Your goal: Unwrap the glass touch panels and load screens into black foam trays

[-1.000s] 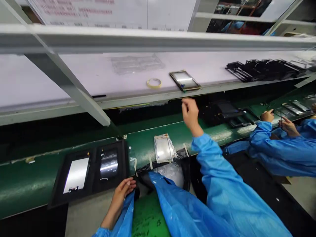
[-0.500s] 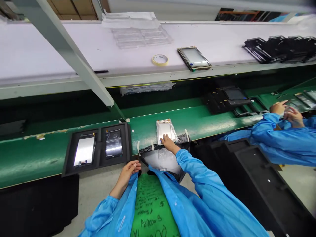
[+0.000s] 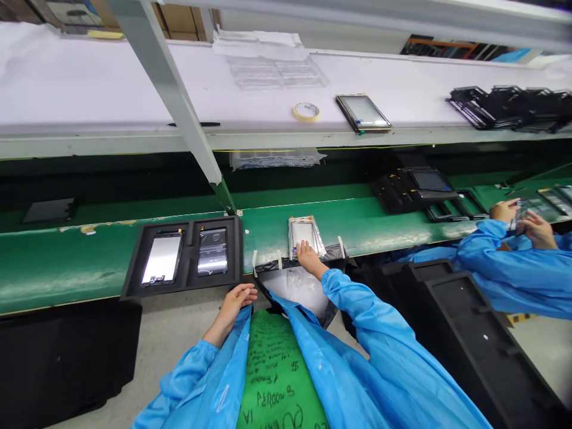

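Note:
My right hand (image 3: 310,258) is at the near edge of a small stack of flat display panels (image 3: 302,231), fingers stretched out over the top one. The stack lies on the green bench by its front edge. My left hand (image 3: 238,300) hovers in front of the bench, fingers loosely bent with nothing seen in them. Just beyond it sits a black two-compartment foam tray (image 3: 190,256). A bright screen (image 3: 163,258) lies in its left compartment and a dark, glossy screen (image 3: 213,252) in its right one. Below my right hand a black bag (image 3: 328,255) hangs taped to the bench, with clear film inside.
A slanted metal post (image 3: 174,89) rises at the left. On the upper shelf are a tape roll (image 3: 306,112), a framed panel stack (image 3: 364,113) and black frames (image 3: 509,108). At right, a co-worker's hands (image 3: 536,228) handle a clear piece, near black trays (image 3: 482,333).
The camera view has turned a little, shifting the bench scene rightward. My right hand's fingers now lie straighter over the near edge of the panel stack. My left hand stays nearly the same.

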